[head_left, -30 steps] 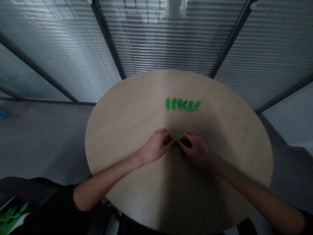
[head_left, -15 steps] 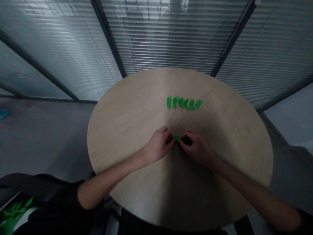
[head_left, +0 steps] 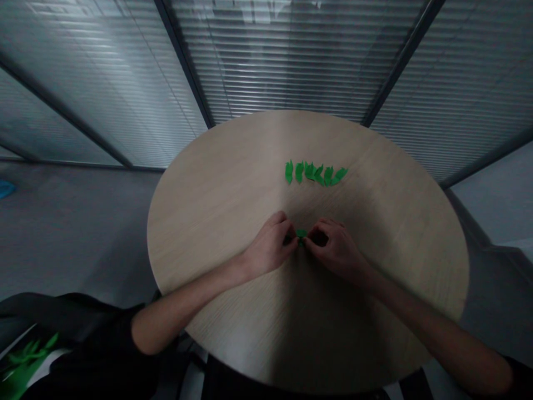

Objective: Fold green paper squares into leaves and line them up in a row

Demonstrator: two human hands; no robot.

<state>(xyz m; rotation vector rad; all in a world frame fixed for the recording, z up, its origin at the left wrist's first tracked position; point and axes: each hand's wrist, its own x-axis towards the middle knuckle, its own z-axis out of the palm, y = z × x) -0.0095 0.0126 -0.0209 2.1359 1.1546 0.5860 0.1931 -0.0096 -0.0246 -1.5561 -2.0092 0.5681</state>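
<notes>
Our left hand and right hand pinch a green piece; we seem to shape it (perhaps folding), so the next move should need gentle pressure.

Head view: a single camera on the person's head, above the near edge, facing forward and steeply down.
Round wooden surface: at middle range, almost its whole top framed.
Left hand and right hand: near the centre, seen from above and behind.
Slatted blinds: farthest off, along the top.
</notes>
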